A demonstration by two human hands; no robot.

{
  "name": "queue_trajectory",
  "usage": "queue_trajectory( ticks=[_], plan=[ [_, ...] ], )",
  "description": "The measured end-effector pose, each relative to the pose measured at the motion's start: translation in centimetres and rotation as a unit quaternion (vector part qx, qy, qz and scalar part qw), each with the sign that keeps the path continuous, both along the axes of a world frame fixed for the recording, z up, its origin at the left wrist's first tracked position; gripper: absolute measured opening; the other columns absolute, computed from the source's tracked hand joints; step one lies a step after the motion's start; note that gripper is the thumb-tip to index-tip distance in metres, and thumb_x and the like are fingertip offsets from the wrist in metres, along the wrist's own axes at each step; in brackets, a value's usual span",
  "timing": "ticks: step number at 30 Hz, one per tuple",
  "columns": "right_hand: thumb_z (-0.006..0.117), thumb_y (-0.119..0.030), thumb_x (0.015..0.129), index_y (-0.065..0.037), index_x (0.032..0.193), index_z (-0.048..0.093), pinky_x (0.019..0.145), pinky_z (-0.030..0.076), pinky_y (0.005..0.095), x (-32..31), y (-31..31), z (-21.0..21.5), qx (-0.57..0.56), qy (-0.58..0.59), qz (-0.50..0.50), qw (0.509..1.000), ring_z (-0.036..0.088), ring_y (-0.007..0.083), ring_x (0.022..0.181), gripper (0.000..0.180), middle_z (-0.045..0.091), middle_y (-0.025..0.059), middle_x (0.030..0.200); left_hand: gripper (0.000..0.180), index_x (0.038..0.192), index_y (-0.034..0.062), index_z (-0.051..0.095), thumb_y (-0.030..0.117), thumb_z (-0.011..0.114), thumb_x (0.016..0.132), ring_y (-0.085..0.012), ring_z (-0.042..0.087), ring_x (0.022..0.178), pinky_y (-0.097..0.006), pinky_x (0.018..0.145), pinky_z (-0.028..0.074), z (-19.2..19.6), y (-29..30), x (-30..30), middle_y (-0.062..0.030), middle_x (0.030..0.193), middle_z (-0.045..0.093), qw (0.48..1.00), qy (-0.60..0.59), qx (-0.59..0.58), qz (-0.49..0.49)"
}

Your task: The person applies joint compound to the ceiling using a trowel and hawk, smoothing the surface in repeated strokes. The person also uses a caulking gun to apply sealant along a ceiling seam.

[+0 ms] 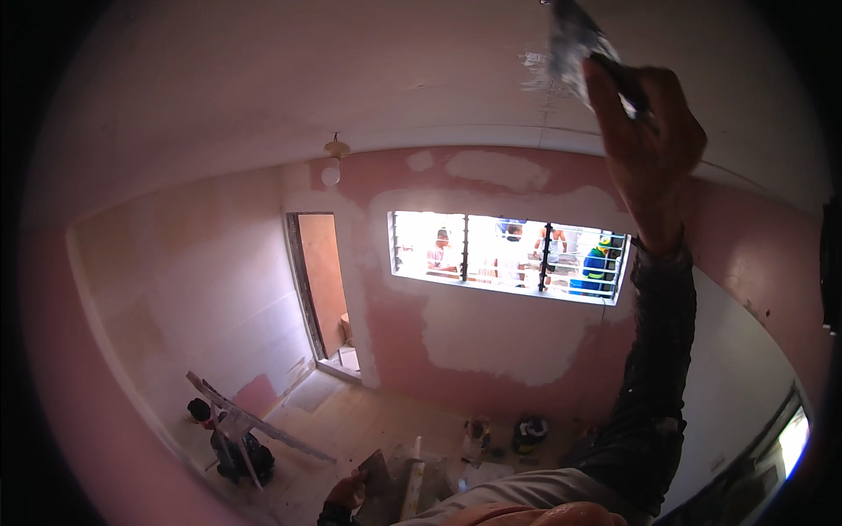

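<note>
My right hand [653,123] is raised overhead at the upper right, fingers closed around a putty knife [574,48]. Its wide metal blade is against or very close to the pale ceiling [438,53], beside a streaky patch of filler [533,72]. Low in the view, my left hand [347,491] grips a dark flat plate [377,478] by its edge. Whether filler lies on that plate is too dim to tell.
A person [232,451] crouches by a leaning wooden trestle [254,421] at lower left. Buckets [530,433] stand on the floor below. A bulb [331,174] hangs from the ceiling. Beyond are a doorway [320,280] and a louvred window [509,254] with several people outside.
</note>
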State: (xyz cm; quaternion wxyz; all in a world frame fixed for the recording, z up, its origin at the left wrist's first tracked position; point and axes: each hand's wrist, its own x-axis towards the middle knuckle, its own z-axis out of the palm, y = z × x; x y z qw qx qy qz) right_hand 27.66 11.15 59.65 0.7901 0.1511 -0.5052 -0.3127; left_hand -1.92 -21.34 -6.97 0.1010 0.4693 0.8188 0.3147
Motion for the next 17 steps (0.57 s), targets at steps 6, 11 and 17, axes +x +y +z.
queue_trajectory(
  ticks=[6, 11, 17],
  plan=[
    [0.082, -0.019, 0.081, -0.009, 0.082, 0.065, 0.053, 0.052, 0.0241, 2.9, 0.4, 2.0, 0.031, 0.126, 0.048, 0.990, 0.065, 0.0070, 0.059, 0.020, 0.071, 0.0013, 0.073, 0.046, 0.128, 0.0133, 0.060, 0.013, 0.068, 0.083, -0.0342, 0.066, 0.090, -0.039, 0.078, 0.053, -2.2, 0.9, -1.4, -0.0217, 0.101, 0.065, 0.997, -0.027, 0.060, -0.030],
    [0.082, -0.017, 0.080, -0.010, 0.082, 0.067, 0.050, 0.049, 0.0249, 0.3, -2.0, -1.1, 0.027, 0.094, -0.071, 0.993, 0.061, 0.0103, 0.055, 0.017, 0.064, 0.0015, 0.067, 0.044, 0.126, 0.0138, 0.061, 0.023, 0.072, 0.084, -0.0253, 0.067, 0.083, -0.034, 0.075, 0.054, -8.0, 1.1, -4.1, -0.0139, 0.094, 0.067, 0.874, -0.458, 0.164, 0.011],
    [0.084, -0.020, 0.080, -0.008, 0.088, 0.072, 0.057, 0.052, 0.0231, -1.0, -3.7, 0.9, -0.010, 0.098, -0.030, 0.995, 0.067, 0.0082, 0.067, 0.018, 0.073, 0.0041, 0.078, 0.050, 0.128, 0.0156, 0.061, 0.031, 0.078, 0.083, -0.0213, 0.072, 0.083, -0.037, 0.075, 0.057, -13.4, 3.0, -8.4, -0.0138, 0.098, 0.072, 0.630, -0.762, 0.140, 0.054]
  ],
)
